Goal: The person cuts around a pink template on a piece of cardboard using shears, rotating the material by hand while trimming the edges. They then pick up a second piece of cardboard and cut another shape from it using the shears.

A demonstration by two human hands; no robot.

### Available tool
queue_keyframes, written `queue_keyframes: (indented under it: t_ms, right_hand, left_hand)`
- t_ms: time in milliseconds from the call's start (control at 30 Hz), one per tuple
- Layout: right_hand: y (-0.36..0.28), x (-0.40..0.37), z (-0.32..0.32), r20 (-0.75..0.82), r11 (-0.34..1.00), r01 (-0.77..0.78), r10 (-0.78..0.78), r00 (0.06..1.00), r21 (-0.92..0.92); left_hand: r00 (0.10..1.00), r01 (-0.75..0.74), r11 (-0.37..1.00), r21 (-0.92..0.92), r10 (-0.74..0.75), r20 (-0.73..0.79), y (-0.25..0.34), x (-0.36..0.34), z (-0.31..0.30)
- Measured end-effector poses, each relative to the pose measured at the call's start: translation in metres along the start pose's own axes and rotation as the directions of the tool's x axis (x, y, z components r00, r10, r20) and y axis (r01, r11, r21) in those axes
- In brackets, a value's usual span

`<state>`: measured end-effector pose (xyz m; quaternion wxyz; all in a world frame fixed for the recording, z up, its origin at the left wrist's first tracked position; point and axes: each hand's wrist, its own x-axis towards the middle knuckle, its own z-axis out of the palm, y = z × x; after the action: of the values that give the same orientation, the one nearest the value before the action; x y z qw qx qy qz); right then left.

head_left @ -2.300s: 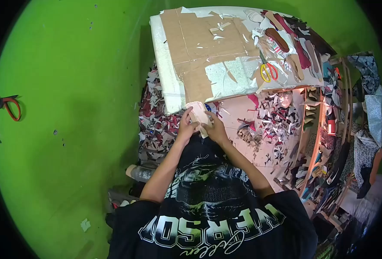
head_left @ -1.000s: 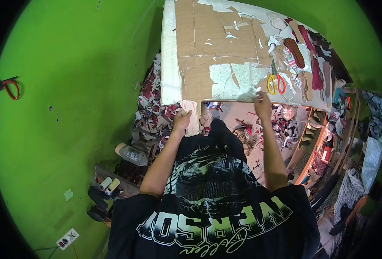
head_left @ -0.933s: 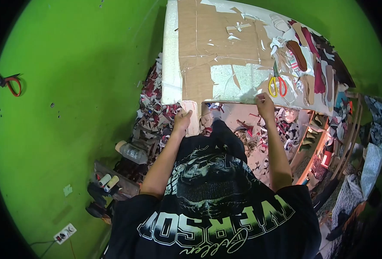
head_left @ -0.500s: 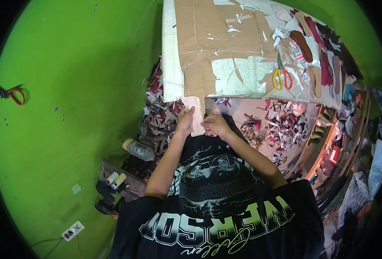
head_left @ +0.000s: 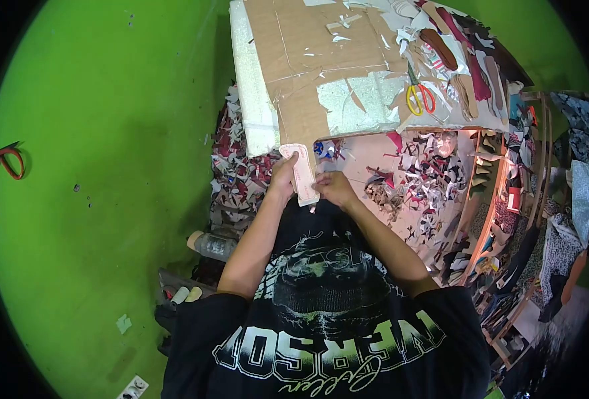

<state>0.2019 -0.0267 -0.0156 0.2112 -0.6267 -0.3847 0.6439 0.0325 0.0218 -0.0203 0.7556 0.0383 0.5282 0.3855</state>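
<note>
My left hand [head_left: 284, 178] is closed on a pale, flat insole-shaped piece [head_left: 300, 174], its thumb lying over the front. Reddish marks run along the piece's edge and across its face. At the right edge, lower down, the fingers of my right hand [head_left: 335, 190] are pinched together; what exactly lies between the fingertips is too small to make out. The piece is held over my lap, just at the near edge of a brown cardboard sheet [head_left: 294, 120] on the work table. A small pale bit [head_left: 312, 209] shows below its lower end.
Scissors [head_left: 419, 98] with yellow and red handles lie on the table, near brown sole-shaped pieces [head_left: 464, 96] and white scraps. Fabric offcuts [head_left: 434, 173] litter the floor. A plastic bottle [head_left: 214, 246] lies at left by the green wall [head_left: 108, 166]. Shelving [head_left: 487, 213] stands at right.
The view has shifted, so the table appears further left and higher. My right fingers have slid slightly up and right along the piece's edge. My left hand keeps its hold.
</note>
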Motion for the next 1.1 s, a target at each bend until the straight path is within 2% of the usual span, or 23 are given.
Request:
queue_keyframes:
  t_ms: [133, 167, 300, 333, 400, 467, 533, 600, 700, 733, 767, 800, 833, 933, 967, 1033, 1100]
  right_hand:
    - [-0.006, 0.0, 0.002, 0.032, 1.0, -0.011, 0.011, 0.999, -0.019]
    - [-0.005, 0.002, 0.001, 0.051, 1.0, 0.009, -0.008, 0.999, -0.03]
    - [-0.022, 0.016, -0.044, 0.017, 0.961, 0.136, -0.136, 0.991, -0.241]
    - [-0.028, 0.021, -0.068, -0.125, 0.938, 0.207, -0.249, 0.96, -0.278]
    - [-0.041, 0.035, -0.131, -0.376, 0.865, 0.322, -0.465, 0.801, -0.384]
    - [-0.041, 0.06, -0.207, -0.503, 0.781, 0.22, -0.561, 0.657, -0.584]
    - [-0.027, 0.085, -0.278, -0.541, 0.658, 0.204, -0.727, 0.422, -0.725]
    - [-0.036, 0.097, -0.329, -0.571, 0.725, 0.173, -0.647, 0.506, -0.667]
    - [-0.027, 0.129, -0.373, -0.382, 0.584, 0.125, -0.663, 0.644, -0.802]
    - [-0.023, 0.14, -0.381, -0.316, 0.503, 0.102, -0.674, 0.667, -0.858]
    - [-0.026, 0.145, -0.382, -0.273, 0.462, 0.153, -0.725, 0.632, -0.874]
    - [-0.041, 0.139, -0.38, -0.277, 0.547, 0.179, -0.646, 0.711, -0.817]
    - [-0.051, 0.14, -0.381, -0.286, 0.602, 0.137, -0.552, 0.783, -0.787]
    - [-0.077, 0.136, -0.377, -0.301, 0.64, 0.016, -0.382, 0.874, -0.768]
    - [-0.078, 0.139, -0.38, -0.312, 0.708, -0.03, -0.272, 0.91, -0.705]
    - [-0.079, 0.143, -0.39, -0.3, 0.8, -0.156, -0.031, 0.954, -0.579]
    - [-0.085, 0.129, -0.392, -0.231, 0.915, -0.233, 0.161, 0.959, -0.328]
  left_hand:
    - [0.997, -0.033, 0.999, 0.012, 0.033, -0.075, -0.001, 0.004, 0.004]
    - [0.99, -0.048, 0.998, 0.035, 0.053, -0.135, -0.002, 0.005, 0.004]
    - [0.974, -0.106, 0.977, 0.186, 0.14, -0.177, -0.011, 0.022, -0.009]
    - [0.964, -0.05, 0.965, 0.259, 0.114, -0.24, -0.007, 0.016, -0.005]
    - [0.961, -0.097, 0.97, 0.224, 0.15, -0.233, -0.021, 0.036, -0.021]
    - [0.949, -0.186, 0.978, 0.09, 0.203, -0.24, -0.024, 0.038, -0.012]
    - [0.955, -0.077, 0.982, 0.171, 0.122, -0.27, -0.019, 0.028, -0.016]
    - [0.942, -0.184, 0.968, 0.168, 0.223, -0.251, -0.016, 0.024, -0.006]
    - [0.932, -0.164, 0.956, 0.243, 0.231, -0.279, -0.026, 0.036, -0.02]
    - [0.923, -0.148, 0.95, 0.275, 0.232, -0.307, -0.028, 0.038, -0.03]
    - [0.916, -0.233, 0.955, 0.183, 0.279, -0.29, -0.018, 0.023, -0.004]
    - [0.904, -0.19, 0.952, 0.239, 0.264, -0.336, -0.018, 0.022, -0.002]
    - [0.907, -0.208, 0.955, 0.211, 0.269, -0.324, -0.017, 0.021, 0.0]
    - [0.919, -0.215, 0.965, 0.149, 0.252, -0.304, -0.023, 0.033, -0.006]
    - [0.929, -0.242, 0.966, 0.086, 0.257, -0.267, -0.026, 0.037, -0.011]
    - [0.952, -0.205, 0.978, 0.041, 0.209, -0.223, -0.015, 0.02, 0.0]
    - [0.96, -0.203, 0.979, 0.001, 0.199, -0.199, -0.011, 0.019, 0.003]
